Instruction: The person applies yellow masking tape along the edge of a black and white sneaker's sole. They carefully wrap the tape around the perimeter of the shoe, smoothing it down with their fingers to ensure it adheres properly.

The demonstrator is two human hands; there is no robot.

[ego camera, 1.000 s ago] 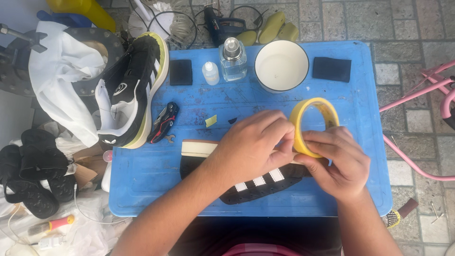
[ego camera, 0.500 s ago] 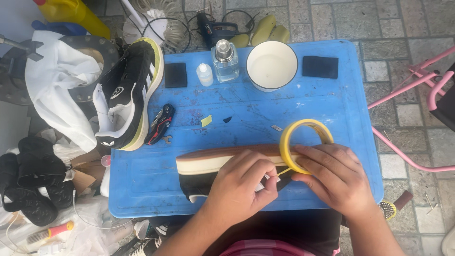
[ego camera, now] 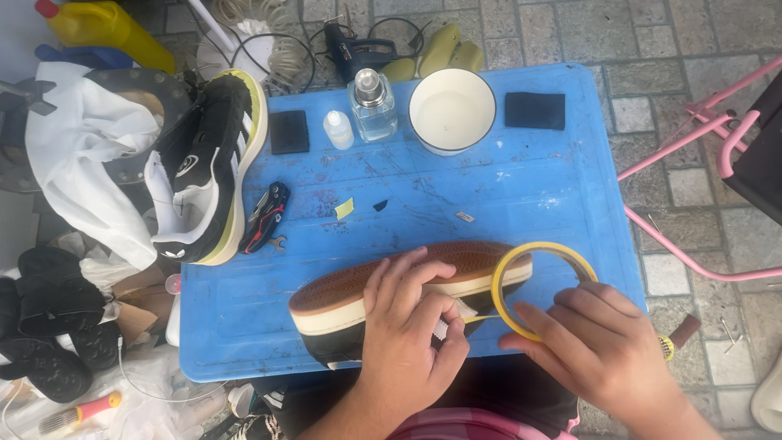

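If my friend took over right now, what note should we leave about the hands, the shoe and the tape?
Left hand: pressing on the shoe, which lies sole-up on the blue table, pinching the tape end.
Right hand: holding the yellow tape roll beside the shoe.
Done: a short strip is pulled from the roll to the shoe's side.
Left: the white sole edge looks mostly bare of tape. The second shoe leans at the table's left edge.

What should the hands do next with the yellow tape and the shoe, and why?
Probably the right hand should pull the yellow tape roll a little farther along the shoe. The left hand is pinning the tape's loose end against the shoe's side, which lies sole-up on the blue table, and only a short strip is out so far.
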